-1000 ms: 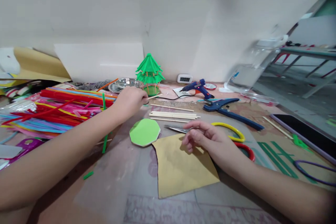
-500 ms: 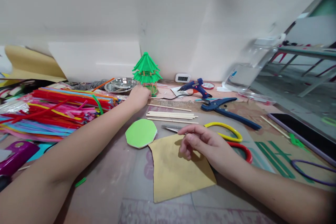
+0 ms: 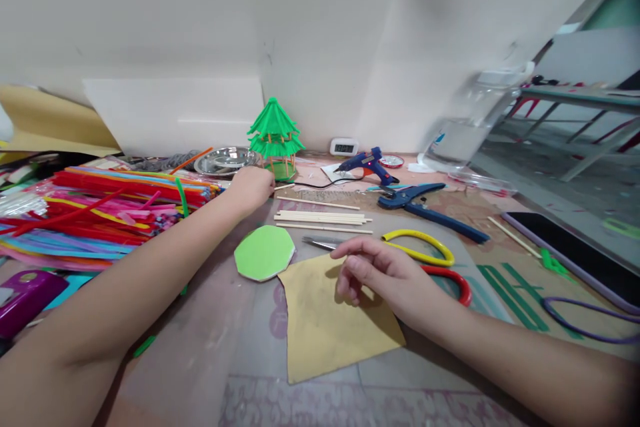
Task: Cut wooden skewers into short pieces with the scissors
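My left hand (image 3: 254, 188) is stretched far forward with its fingers curled, close beside the base of a small green-roofed pagoda model (image 3: 274, 137). Its fingertips are turned away from view, so what they hold is hidden. My right hand (image 3: 373, 270) hovers or rests loosely over a tan sheet of paper (image 3: 340, 340), fingers half bent and apart, with nothing in them. Behind it lie scissors (image 3: 445, 257) with one yellow and one red handle loop. A light green octagonal card (image 3: 265, 252) touches or nearly touches the paper's corner. Several thin wooden sticks (image 3: 323, 217) lie beyond it.
Colourful pipe cleaners (image 3: 100, 207) are heaped on the left, near a purple tool (image 3: 30, 297). Toward the back are a metal dish (image 3: 227, 161), a timer (image 3: 344, 146) and a glue gun (image 3: 370, 165). Blue cutters (image 3: 433, 210), a phone (image 3: 575, 257) and a water bottle (image 3: 465, 120) stand or lie on the right.
My left hand has drawn slightly left, uncovering a little more of the pagoda model's base. My right hand stays over the tan paper. The whole view has shifted a little.
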`<state>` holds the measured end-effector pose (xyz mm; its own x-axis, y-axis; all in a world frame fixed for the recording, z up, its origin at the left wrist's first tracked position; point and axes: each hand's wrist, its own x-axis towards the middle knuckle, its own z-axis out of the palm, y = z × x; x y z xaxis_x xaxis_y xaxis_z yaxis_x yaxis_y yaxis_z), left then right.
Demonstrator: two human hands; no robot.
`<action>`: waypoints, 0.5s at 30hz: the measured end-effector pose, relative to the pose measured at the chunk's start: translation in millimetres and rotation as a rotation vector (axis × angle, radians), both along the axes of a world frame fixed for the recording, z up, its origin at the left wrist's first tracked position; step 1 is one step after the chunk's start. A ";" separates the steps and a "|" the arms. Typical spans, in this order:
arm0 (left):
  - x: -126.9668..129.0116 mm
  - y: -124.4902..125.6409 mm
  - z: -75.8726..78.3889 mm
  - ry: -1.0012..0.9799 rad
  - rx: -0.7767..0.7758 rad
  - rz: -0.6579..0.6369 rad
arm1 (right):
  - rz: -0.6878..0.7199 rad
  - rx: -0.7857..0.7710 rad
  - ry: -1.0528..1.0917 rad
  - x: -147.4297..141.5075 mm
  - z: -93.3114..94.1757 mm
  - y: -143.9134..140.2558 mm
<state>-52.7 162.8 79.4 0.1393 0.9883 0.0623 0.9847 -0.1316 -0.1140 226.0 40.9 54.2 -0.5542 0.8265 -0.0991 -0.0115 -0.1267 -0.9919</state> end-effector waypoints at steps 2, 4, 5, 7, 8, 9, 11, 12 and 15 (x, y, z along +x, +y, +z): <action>-3.7 -2.1 0.4 -0.004 -0.011 0.011 | 0.007 0.001 0.003 0.1 0.2 0.0; -5.8 -3.3 1.2 -0.012 -0.029 0.008 | 0.011 0.008 0.002 0.2 -0.3 0.2; -6.4 -3.7 2.2 -0.016 -0.037 0.004 | 0.013 0.012 -0.001 0.3 -0.7 0.3; -7.6 -4.8 5.7 -0.028 -0.034 0.001 | 0.016 0.014 -0.009 0.5 -1.6 0.5; -8.4 -5.5 8.3 -0.034 -0.022 0.004 | 0.016 0.011 -0.011 0.6 -2.0 0.5; -9.5 -6.6 11.5 -0.041 0.000 0.007 | 0.017 0.009 -0.012 0.6 -2.4 0.5; -12.0 -9.3 18.5 -0.057 0.057 0.011 | 0.017 0.009 -0.006 0.7 -2.8 0.4; -13.1 -10.8 21.5 -0.065 0.085 0.004 | 0.018 0.013 -0.002 0.7 -2.8 0.4; -12.2 -14.7 23.2 -0.097 0.127 -0.070 | 0.020 0.033 -0.005 1.5 -3.1 0.0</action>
